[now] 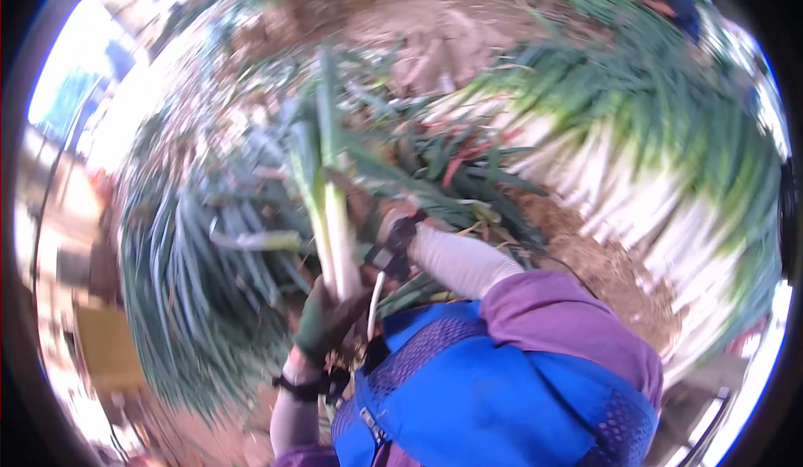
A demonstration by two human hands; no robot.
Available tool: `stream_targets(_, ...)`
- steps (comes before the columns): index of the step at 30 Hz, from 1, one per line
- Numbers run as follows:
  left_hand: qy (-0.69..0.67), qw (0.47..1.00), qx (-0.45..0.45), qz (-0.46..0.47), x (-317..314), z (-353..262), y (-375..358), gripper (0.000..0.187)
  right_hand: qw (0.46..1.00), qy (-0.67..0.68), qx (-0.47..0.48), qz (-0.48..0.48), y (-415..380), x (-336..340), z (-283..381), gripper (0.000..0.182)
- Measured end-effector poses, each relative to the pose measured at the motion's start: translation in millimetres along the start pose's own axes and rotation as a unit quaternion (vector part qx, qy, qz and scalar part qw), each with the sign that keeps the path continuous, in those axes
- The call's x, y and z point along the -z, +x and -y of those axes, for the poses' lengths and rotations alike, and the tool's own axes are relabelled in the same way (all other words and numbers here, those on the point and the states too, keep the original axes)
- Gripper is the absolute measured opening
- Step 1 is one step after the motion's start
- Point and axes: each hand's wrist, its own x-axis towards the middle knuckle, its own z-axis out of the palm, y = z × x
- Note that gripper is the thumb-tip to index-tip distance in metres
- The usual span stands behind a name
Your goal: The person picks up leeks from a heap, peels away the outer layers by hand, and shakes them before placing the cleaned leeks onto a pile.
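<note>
A small bunch of long green onions (339, 237) stands nearly upright in front of my body, white ends down and green leaves up. My left hand (328, 321), in a dark green glove, is closed around the white lower ends. My right hand (365, 209) is against the stalks higher up, where white turns green, and its fingers seem to curl round them. Motion blur hides the exact finger positions. Dark straps circle both wrists. A thin white stalk (375, 306) shows just right of my left hand.
A large heap of green onions (209, 266) lies to the left, leaves hanging toward me. On the right, a long row of green onions (619, 174) lies with white ends inward. Bare soil (619, 266) shows between. Another person (677, 7) is at the far upper right.
</note>
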Motion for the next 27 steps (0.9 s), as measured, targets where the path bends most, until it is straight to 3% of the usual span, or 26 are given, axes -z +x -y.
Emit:
stream_targets(3,0.232,0.97,-0.062,-0.046,-5,-6,6,0.052,0.984,-0.108,0.14,0.016,-33,-62,33,0.045)
stream_targets(7,0.304,0.912,-0.276,-0.001,-33,-38,36,0.06,0.958,-0.202,0.202,0.004,-90,-123,94,0.045)
stream_targets(8,0.276,0.924,-0.264,0.032,-39,-48,43,0.054,0.943,-0.237,0.231,0.015,-102,-134,115,0.046)
stream_targets(9,0.261,0.929,-0.257,0.055,-46,-62,45,0.05,0.894,-0.34,0.293,0.009,-117,-142,143,0.044)
stream_targets(10,0.247,0.934,-0.248,0.076,-53,-76,47,0.046,0.83,-0.437,0.347,0.003,-134,-151,174,0.042)
stream_targets(11,0.211,0.935,-0.248,0.138,-55,-85,52,0.042,0.594,-0.643,0.484,-0.026,-156,-159,206,0.04)
stream_targets(12,0.255,0.879,-0.383,0.123,-50,-66,69,0.042,0.289,-0.776,0.559,-0.051,-184,-168,236,0.037)
stream_targets(13,0.267,0.875,-0.383,0.129,-48,-65,72,0.042,0.217,-0.823,0.52,-0.074,-223,-199,256,0.038)
stream_targets(15,0.269,0.884,-0.352,0.148,-42,-61,80,0.04,0.623,-0.669,0.386,-0.126,-292,-243,315,0.051)
stream_targets(17,0.249,0.909,-0.283,0.179,-31,-50,88,0.037,0.661,-0.536,0.469,-0.237,-361,-303,334,0.03)
stream_targets(18,0.259,0.91,-0.255,0.2,-24,-42,95,0.036,0.564,-0.551,0.475,-0.391,-392,-332,313,0.033)
stream_targets(19,0.27,0.909,-0.228,0.22,-18,-33,104,0.035,0.461,-0.579,0.464,-0.487,-431,-345,333,0.034)
stream_targets(20,0.281,0.907,-0.201,0.239,-12,-24,112,0.034,0.301,-0.774,0.43,-0.354,-468,-351,337,0.034)
stream_targets(21,0.286,0.902,-0.208,0.249,-8,-15,118,0.033,0.228,-0.774,0.443,-0.391,-511,-354,350,0.036)
stream_targets(23,0.296,0.897,-0.224,0.239,-1,6,129,0.033,0.123,-0.703,0.464,-0.525,-602,-335,376,0.046)
stream_targets(25,0.308,0.891,-0.245,0.226,-3,12,132,0.032,0.048,-0.638,0.415,-0.647,-692,-287,393,0.06)
stream_targets(26,0.303,0.897,-0.225,0.231,-3,15,134,0.031,0.03,-0.603,0.358,-0.712,-729,-252,393,0.068)
stream_targets(27,0.298,0.901,-0.203,0.24,-3,20,135,0.03,0.034,-0.516,0.225,-0.826,-745,-225,378,0.085)
